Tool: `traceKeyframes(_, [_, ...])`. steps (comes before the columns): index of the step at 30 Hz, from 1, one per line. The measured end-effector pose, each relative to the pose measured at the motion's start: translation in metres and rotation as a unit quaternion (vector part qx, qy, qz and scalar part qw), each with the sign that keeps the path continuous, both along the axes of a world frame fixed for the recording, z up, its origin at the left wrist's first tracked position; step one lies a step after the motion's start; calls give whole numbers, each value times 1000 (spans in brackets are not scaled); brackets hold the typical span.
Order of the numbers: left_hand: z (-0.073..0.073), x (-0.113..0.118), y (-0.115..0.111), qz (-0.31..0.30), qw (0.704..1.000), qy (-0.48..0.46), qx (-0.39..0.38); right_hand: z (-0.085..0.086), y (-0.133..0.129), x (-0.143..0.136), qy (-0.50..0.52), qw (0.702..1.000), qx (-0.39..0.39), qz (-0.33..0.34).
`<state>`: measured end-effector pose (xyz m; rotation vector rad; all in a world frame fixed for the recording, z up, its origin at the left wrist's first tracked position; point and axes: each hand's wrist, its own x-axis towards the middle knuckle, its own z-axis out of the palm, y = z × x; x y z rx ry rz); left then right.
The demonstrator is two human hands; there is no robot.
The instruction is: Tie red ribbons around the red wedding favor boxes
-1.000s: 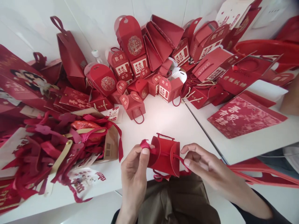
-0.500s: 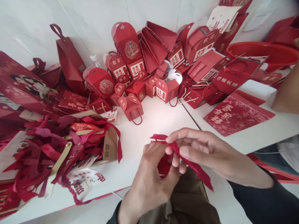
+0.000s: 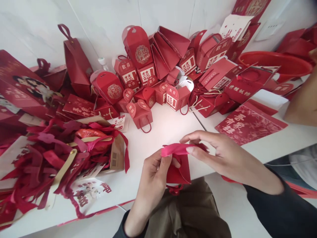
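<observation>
A crimson ribbon (image 3: pixel 177 149) stretches between my two hands, over a small red box (image 3: pixel 182 170) at the table's front edge. My left hand (image 3: pixel 157 172) pinches the ribbon's left end between thumb and fingers, with other fingers against the box. On the right, my right hand (image 3: pixel 210 148) holds the ribbon between thumb and index finger; its other fingers are partly hidden behind. A red knotted piece (image 3: pixel 175 189) hangs below the box, above my lap.
A carton (image 3: pixel 117 155) overflowing with red ribbons stands at the left. Many red gift boxes (image 3: pixel 141 114) line the wall. A red basin (image 3: pixel 277 62) and a flat red bag (image 3: pixel 250 124) are at the right, near another person's arm (image 3: pixel 302 99).
The ribbon's long tail no longer hangs down at the right; the ribbon now lies across between my hands. My left hand has shifted left, and more of the box shows.
</observation>
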<state>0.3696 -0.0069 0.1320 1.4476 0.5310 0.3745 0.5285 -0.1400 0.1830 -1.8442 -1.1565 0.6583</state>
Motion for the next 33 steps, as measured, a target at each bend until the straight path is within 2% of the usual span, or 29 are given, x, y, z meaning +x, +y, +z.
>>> traceKeyframes(4, [2,-1,2,-16,999,-41,-2,11,-14,2,93,990,-61,82])
traceKeyframes(6, [3,-2,3,-22,998,-41,38,7,-13,4,87,993,-54,62])
traceKeyframes(8, [2,-3,4,-9,991,-44,123,-1,-8,4,64,996,-42,33])
traceKeyframes(10, [-3,-3,5,7,966,-69,251,-11,-1,0,66,996,-48,36])
traceKeyframes(12, [-11,-4,5,12,918,-104,382,-19,6,-5,84,995,-47,39])
traceKeyframes(14, [-20,-3,5,10,877,-127,462,-24,11,-10,101,993,-38,39])
traceKeyframes(15, [-23,-3,5,13,867,-133,481,-25,13,-11,108,993,-35,45])
traceKeyframes(18, [-27,-3,3,49,860,-134,490,-25,14,-12,118,990,-47,65])
traceKeyframes(20, [-26,-4,1,68,863,-136,482,-22,14,-11,109,991,-51,55])
traceKeyframes(24, [-25,-7,1,56,877,-144,454,-19,9,-8,125,990,-53,26])
traceKeyframes(28, [-29,-8,0,65,879,-162,443,-14,5,-8,151,987,-52,22])
traceKeyframes(31, [-31,-10,-1,69,882,-157,439,-9,0,-8,122,989,-80,17])
traceKeyframes(33, [-32,-14,-2,69,883,-152,439,-6,-6,-5,67,993,-100,-3])
